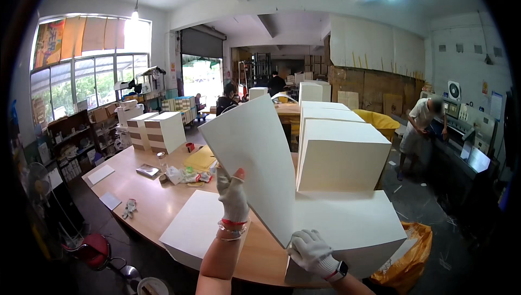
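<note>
Head camera view: a large white paper sheet (252,170), perhaps several together, stands tilted and bowed above the near-left edge of a low paper stack (342,213). The gloved left hand (233,197) pinches its left edge; the gloved right hand (312,252) is curled at its bottom corner, its grip unclear. The turning looks half done: paper raised, not yet laid flat. Another low stack (192,230) lies left on the table (127,186); tall white stacks (344,165) stand behind.
</note>
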### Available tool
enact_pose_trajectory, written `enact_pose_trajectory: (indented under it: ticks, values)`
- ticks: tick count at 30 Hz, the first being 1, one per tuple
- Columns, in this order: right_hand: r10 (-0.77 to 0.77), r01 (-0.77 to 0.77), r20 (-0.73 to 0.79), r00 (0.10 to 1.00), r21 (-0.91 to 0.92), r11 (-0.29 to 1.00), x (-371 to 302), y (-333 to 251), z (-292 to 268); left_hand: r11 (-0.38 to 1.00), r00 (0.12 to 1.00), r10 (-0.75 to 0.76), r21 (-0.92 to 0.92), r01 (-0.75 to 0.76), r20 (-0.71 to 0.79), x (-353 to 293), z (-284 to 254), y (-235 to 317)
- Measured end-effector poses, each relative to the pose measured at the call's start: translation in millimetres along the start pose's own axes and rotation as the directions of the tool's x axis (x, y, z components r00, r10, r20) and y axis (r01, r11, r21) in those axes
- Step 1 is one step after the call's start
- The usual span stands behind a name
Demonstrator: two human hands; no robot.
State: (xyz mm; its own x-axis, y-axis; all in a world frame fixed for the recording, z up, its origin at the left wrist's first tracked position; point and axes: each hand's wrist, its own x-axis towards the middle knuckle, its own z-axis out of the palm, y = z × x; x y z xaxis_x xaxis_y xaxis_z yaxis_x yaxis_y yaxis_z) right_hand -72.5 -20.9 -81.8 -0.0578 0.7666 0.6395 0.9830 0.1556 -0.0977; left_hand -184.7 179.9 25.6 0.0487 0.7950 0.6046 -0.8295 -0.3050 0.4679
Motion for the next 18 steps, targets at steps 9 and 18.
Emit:
enact_pose_trajectory:
  ticks: [9, 18]
  values:
    - [0.025, -0.025, -0.01, 1.0, 0.03, 0.999, 0.2, -9.2, -12.3, 0.977, 0.986, -0.16, 0.134, 0.166, -0.051, 131.7, -38.8, -12.5]
    - [0.28, -0.253, -0.056, 0.958, 0.288, 0.924, 28.6, -31.1, 12.3, 0.936, 0.994, 0.108, 0.335, -0.103, 0.005, 74.6, -32.0, 37.6]
